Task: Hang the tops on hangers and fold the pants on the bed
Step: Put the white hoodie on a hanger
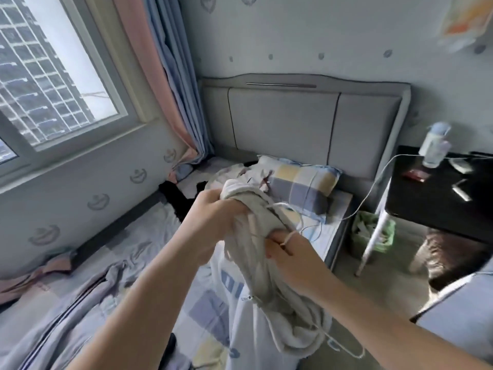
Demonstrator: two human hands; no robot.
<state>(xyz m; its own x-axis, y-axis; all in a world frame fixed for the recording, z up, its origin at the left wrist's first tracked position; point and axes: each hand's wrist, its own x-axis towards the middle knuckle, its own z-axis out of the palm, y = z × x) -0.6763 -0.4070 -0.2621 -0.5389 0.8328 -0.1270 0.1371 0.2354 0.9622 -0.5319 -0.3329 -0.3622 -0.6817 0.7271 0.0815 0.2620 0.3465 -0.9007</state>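
Both hands are clamped on one bunched pale grey garment (pixel 256 217), held up in the air over the bed (pixel 149 231). The left hand (pixel 213 212) grips the wad at its top. The right hand (pixel 289 249) pinches it just below, with a white drawstring (pixel 289 236) looped over one finger. The cloth hangs twisted down between the forearms. A white stretch with blue lettering (pixel 232 289) hangs with it; whether it is the same garment, and whether this is a top or pants, I cannot tell.

The task looks to be at an early stage. No hanger is in view, nothing visible is hung, and no neatly folded pants show on the bed. Still loose on the bedding are a black garment (pixel 177 198) near the wall, a crumpled grey piece with a dark stripe (pixel 80 311) at the near left, and a pale heap (pixel 234 174) against the checked pillow (pixel 301 185). The held garment needs untangling and sorting first, and the rest remain.
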